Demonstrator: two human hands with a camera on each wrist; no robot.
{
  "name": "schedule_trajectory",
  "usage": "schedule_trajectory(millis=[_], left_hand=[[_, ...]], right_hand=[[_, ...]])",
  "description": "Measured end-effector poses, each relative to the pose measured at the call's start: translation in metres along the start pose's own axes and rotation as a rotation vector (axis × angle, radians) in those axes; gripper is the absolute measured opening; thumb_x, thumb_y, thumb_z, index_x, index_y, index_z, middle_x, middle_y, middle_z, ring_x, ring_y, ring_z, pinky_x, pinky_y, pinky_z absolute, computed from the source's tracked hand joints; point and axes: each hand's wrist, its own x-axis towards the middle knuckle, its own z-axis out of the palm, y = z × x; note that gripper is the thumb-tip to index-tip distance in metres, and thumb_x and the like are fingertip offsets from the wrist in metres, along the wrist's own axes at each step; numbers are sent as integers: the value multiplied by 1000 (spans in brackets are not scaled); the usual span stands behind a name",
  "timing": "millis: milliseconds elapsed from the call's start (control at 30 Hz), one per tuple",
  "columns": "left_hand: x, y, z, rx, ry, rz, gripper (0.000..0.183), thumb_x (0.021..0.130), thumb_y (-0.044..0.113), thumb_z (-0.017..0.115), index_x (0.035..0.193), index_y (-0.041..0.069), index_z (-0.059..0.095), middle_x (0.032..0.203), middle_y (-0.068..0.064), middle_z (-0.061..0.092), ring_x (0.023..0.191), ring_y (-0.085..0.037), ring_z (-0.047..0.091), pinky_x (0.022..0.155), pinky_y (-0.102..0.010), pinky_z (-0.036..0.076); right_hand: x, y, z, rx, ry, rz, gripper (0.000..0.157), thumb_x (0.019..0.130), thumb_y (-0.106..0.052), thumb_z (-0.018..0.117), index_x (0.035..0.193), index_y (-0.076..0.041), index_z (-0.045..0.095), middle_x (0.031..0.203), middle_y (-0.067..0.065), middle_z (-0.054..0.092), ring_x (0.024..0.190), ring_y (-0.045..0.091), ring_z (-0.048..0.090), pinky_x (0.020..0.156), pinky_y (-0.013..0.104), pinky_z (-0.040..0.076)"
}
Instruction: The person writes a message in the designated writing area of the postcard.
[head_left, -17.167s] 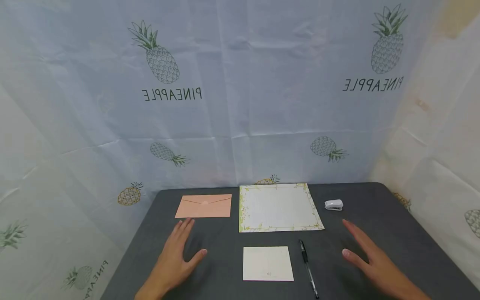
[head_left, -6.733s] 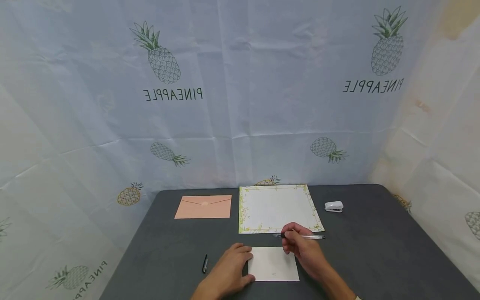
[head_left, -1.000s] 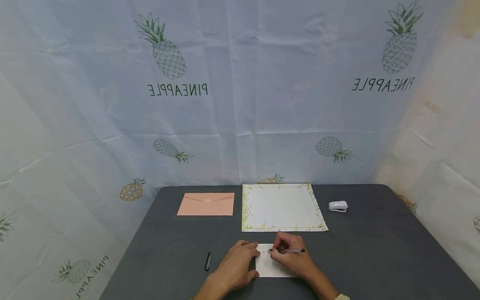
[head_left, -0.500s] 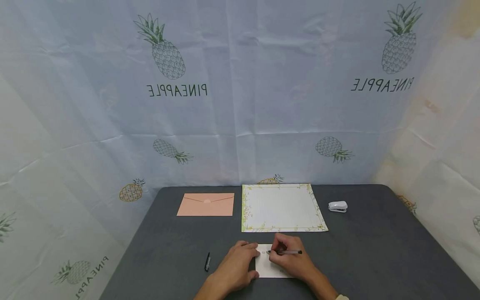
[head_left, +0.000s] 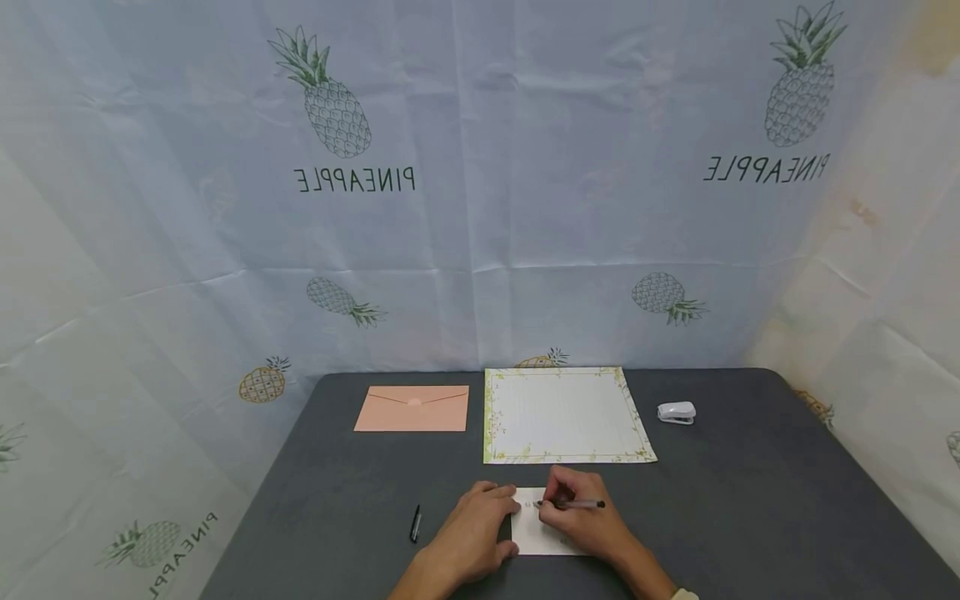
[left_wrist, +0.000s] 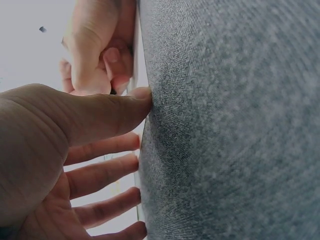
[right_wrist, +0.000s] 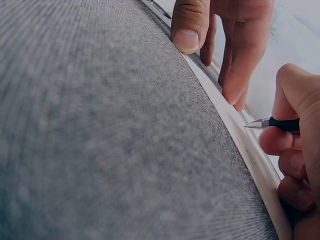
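A small white card (head_left: 531,533) lies near the front of the dark table, with small dark marks near its upper left. My left hand (head_left: 472,533) rests at the card's left edge, fingers extended; in the left wrist view its thumb (left_wrist: 110,112) presses down by the edge. My right hand (head_left: 592,521) pinches a black pen (head_left: 583,504) in a writing grip, covering the card's right part. The right wrist view shows the bare pen tip (right_wrist: 257,123) right at the card's surface. Left of my left hand lies the black pen cap (head_left: 415,523).
A pink envelope (head_left: 410,412) lies at the back left of the table (head_left: 735,500). Beside it is a larger white sheet (head_left: 566,417) with a leafy printed border. A small white stapler (head_left: 677,412) sits at the back right. Pineapple-print cloth (head_left: 510,208) hangs behind.
Since the oldest frame, my right hand has taken the pen, its cap has moved to the left side, and my left hand has come onto the card. Marks have appeared near its top.
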Motion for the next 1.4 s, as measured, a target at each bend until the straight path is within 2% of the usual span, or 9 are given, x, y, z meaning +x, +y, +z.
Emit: schedule_trajectory(millis=[133,267,433,633,1033,1267,1400], left_hand=[[0,0,0,1,-4,0,46,87,29,95,128,16,80,146,-1,72,132,-25,65,110,-44,56],[0,0,0,6,-3,3,46,87,30,95,128,16,80,145,-1,72,132,-25,65,110,-43,56],[0,0,0,2,-5,1,47,87,30,95,129,16,80,146,-1,72,133,-25,65,111,-43,56],[1,0,0,-5,-12,-8,47,87,30,95,129,17,80,147,-1,72,133,-25,64,111,-44,56],[1,0,0,9,-9,-7,46,87,30,95,129,17,80,147,-1,71,134,-25,64,111,-45,56],[2,1,0,15,-14,-15,47,86,30,96,128,17,80,147,0,72,134,-26,64,111,-45,57],[3,1,-1,11,-24,-21,47,86,30,96,129,17,80,147,0,72,134,-25,64,111,-45,57]], right_hand=[[0,1,0,15,4,-24,36,77,4,79,76,-27,61,62,-23,48,55,-7,37,53,15,29],[0,2,0,47,26,-6,38,77,7,79,75,-27,61,63,-21,51,56,-6,42,52,16,34],[0,4,1,27,27,22,38,78,4,79,75,-29,61,62,-20,51,56,-5,43,53,16,34],[-1,4,0,18,21,0,38,75,4,78,74,-28,60,61,-22,46,54,-6,38,53,16,29],[0,1,0,14,29,-4,36,75,4,78,74,-27,60,62,-23,47,55,-7,39,53,15,29],[-2,2,-2,97,128,-40,41,74,10,80,75,-26,61,65,-15,56,58,-3,46,52,18,39],[-2,4,-5,80,100,4,41,75,8,81,75,-28,62,66,-17,56,59,-3,46,54,17,38]])
